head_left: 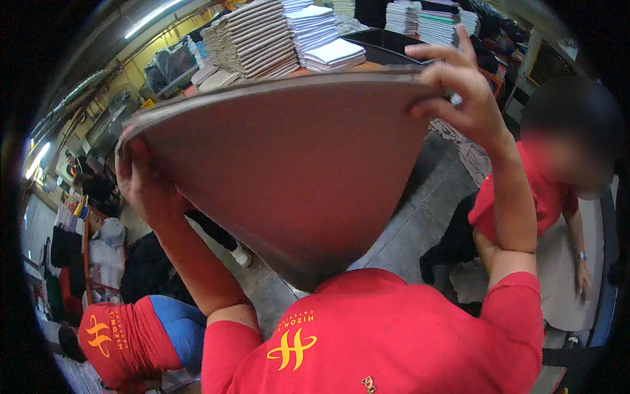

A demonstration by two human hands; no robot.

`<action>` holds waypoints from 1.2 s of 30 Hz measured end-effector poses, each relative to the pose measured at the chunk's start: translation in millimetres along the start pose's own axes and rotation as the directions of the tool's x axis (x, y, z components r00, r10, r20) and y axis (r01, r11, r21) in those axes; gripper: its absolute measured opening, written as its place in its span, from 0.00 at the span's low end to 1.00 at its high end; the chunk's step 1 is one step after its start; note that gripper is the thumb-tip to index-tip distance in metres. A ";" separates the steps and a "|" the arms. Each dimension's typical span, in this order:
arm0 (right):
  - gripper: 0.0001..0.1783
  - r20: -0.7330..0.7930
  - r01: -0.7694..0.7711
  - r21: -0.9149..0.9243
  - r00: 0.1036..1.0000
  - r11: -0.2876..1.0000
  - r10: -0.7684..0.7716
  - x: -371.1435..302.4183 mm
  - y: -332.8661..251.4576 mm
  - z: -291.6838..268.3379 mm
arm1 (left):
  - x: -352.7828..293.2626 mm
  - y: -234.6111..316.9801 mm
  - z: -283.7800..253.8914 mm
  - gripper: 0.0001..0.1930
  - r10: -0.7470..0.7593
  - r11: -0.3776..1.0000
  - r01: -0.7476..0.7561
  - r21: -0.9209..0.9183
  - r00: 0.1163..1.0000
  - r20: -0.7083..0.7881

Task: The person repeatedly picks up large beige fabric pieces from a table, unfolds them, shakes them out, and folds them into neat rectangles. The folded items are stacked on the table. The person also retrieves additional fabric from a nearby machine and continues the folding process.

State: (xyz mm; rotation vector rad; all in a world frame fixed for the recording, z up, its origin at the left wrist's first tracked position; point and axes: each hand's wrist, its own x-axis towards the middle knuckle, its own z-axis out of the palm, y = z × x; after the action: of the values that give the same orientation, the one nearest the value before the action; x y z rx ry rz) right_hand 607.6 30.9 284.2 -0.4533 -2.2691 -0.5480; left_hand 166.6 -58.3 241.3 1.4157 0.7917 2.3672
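Up in front of the person's chest, a large grey-brown sheet point(289, 177) of stiff material is raised with both arms, tilted so its underside faces the camera and its lower corner dips toward the red shirt point(380, 335). The left hand point(141, 187) grips the left corner from beneath, fingers point(125, 164) curled shut around the edge, which seems to carry most of the weight there. The right hand point(459, 92) pinches the far upper edge, thumb and first fingers closed on the rim while the others splay loosely upward; that lighter hold looks meant to steady and steer rather than bear load. Holding it by two well-separated corners probably keeps so wide a piece from sagging or swinging.

Beyond the sheet's top edge, tall stacks of folded cloth or board point(256, 39) in grey and white stand on a surface, close together, likely sorted by kind. More white stacks point(436, 23) sit farther back to the right.

To the right, another person in a red shirt point(525, 197) bends over a pale sheet point(558, 276) spread low, one hand resting on it. At lower left a third worker in red and blue point(144, 335) crouches near the grey concrete floor point(413, 230). Shelving and bundles line the left side, too bent by the lens to make out.
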 end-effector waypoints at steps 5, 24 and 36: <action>0.21 0.404 -0.420 0.343 0.874 0.840 0.271 33.2 -14.8 84.7 | 46.7 -36.8 -27.3 0.14 -0.311 0.947 0.306 0.095 0.950 0.040; 0.07 0.184 -0.040 -0.028 0.982 0.999 0.045 106.0 -60.3 156.5 | 92.3 -58.0 -135.2 0.15 -0.334 0.927 0.348 0.140 0.936 -0.113; 0.10 -0.249 -0.007 -0.240 0.967 0.971 -0.055 192.1 -43.9 149.5 | 250.7 -43.5 -135.8 0.13 -0.203 0.975 0.167 0.144 0.937 0.286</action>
State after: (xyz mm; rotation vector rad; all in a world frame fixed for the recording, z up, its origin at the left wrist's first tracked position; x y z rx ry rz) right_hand 372.8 99.6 320.4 -0.4454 -1.9734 -0.8486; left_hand -75.7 57.0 347.1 1.6180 0.9447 1.9335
